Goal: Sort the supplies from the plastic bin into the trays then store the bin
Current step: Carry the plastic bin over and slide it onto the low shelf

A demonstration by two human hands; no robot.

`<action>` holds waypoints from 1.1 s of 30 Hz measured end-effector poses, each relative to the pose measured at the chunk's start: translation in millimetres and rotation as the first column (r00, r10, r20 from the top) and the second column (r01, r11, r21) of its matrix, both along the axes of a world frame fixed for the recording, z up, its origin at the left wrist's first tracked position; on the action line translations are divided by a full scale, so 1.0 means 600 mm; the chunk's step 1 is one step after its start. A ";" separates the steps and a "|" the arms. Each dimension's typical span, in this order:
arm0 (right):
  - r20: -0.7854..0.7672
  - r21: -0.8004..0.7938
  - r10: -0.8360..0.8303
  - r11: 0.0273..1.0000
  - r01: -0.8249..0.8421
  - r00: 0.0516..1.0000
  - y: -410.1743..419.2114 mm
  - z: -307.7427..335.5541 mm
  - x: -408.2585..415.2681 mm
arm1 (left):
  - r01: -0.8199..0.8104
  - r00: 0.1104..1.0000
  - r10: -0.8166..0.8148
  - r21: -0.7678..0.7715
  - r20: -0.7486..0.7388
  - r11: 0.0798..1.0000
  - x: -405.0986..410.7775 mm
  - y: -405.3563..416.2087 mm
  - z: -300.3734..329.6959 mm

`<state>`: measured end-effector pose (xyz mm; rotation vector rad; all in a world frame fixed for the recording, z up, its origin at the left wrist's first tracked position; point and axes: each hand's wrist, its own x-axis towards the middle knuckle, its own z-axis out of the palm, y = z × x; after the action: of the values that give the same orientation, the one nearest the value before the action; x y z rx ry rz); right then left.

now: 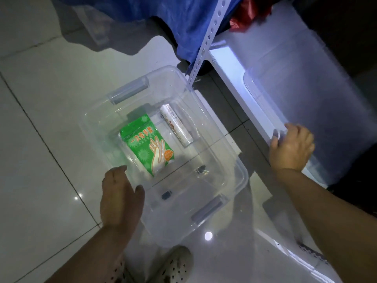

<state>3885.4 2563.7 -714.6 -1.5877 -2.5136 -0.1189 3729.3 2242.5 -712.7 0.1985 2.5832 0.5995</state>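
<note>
I saw the clear plastic bin (234, 166) resting on the tiled floor (40, 139) at the middle of my view. Inside it, a green glove packet (149, 144) lay flat near the centre, with a white roll (176, 125) just beside it toward two o'clock. My left hand (120, 197) sat at the bin's seven o'clock edge, fingers curled over the rim, thumb on the wall, gripping it. Out at three o'clock, my right hand (291, 148) clutched the near lip of a translucent tray (316, 94) on the white shelf (230, 64). A perforated metal upright (206, 41) rose at one o'clock, blue cloth (173, 21) behind it. A perforated shoe (175, 266) showed at six o'clock.
</note>
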 end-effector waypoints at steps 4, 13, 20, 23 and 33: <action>0.200 -0.121 -0.209 0.964 0.236 0.957 0.044 -0.002 0.030 | 0.156 0.984 -0.149 0.075 -0.099 0.985 -0.021 0.054 0.008; 0.103 -0.151 0.063 0.987 -0.047 0.993 0.011 0.014 0.048 | 0.337 0.939 -0.329 0.087 -0.098 0.937 0.005 0.061 0.040; -0.053 -0.214 0.218 0.951 -0.224 0.975 -0.171 0.076 0.009 | 0.363 0.930 -0.356 0.080 -0.089 0.928 -0.024 0.016 0.122; -0.040 -0.290 0.257 0.922 -0.257 0.966 -0.269 0.098 -0.028 | 0.420 0.904 -0.409 0.081 -0.124 0.904 -0.067 0.001 0.138; 0.094 -0.497 0.356 0.826 -0.266 0.930 -0.517 0.054 -0.167 | 0.540 0.834 -0.538 -0.018 -0.124 0.841 -0.242 -0.102 0.155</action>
<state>3785.1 2253.2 -682.3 -1.3132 -3.0880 0.4560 3583.8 2181.1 -619.5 0.9647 2.4625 0.4026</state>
